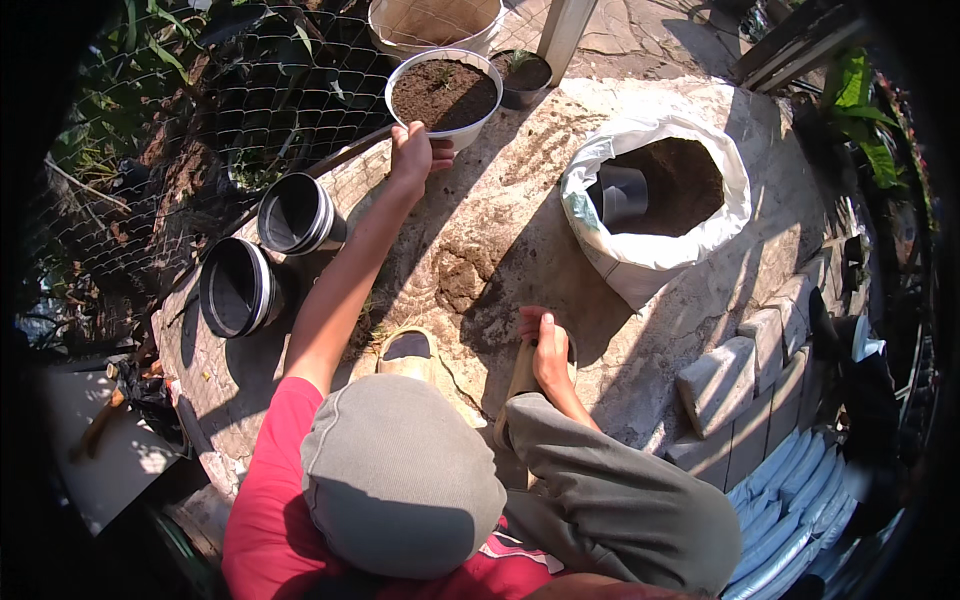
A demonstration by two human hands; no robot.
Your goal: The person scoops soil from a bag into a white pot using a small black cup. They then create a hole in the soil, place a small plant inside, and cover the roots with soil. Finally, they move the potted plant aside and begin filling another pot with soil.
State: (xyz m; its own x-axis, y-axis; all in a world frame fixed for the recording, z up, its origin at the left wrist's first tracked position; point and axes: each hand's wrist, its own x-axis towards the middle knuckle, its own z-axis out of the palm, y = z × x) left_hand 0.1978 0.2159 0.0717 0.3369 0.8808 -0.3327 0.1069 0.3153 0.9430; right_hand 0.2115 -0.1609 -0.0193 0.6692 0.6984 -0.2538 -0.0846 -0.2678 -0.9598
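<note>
My left hand (418, 159) reaches forward to the near rim of a white plastic pot (469, 136), with its fingers bent against the outer wall. Dark soil (442, 94) fills this pot, and a small green seedling (444, 77) stands in it. My right hand (551, 349) hangs over my right shoe by the knee, its fingers loosely curled and nothing in them. Ahead and to the right of it stands an open white woven sack (630, 277) with its top rolled down. Inside the sack, a dark plastic pot (625, 195) lies tilted on the soil.
Black plastic pots (264, 289), some nested, stand at the left beside a wire mesh fence (300, 97). A smaller potted seedling (523, 71) sits near a post (566, 34). Concrete blocks (718, 382) and stacked filled plastic bags (795, 495) line the right. The concrete ground (487, 217) is uneven.
</note>
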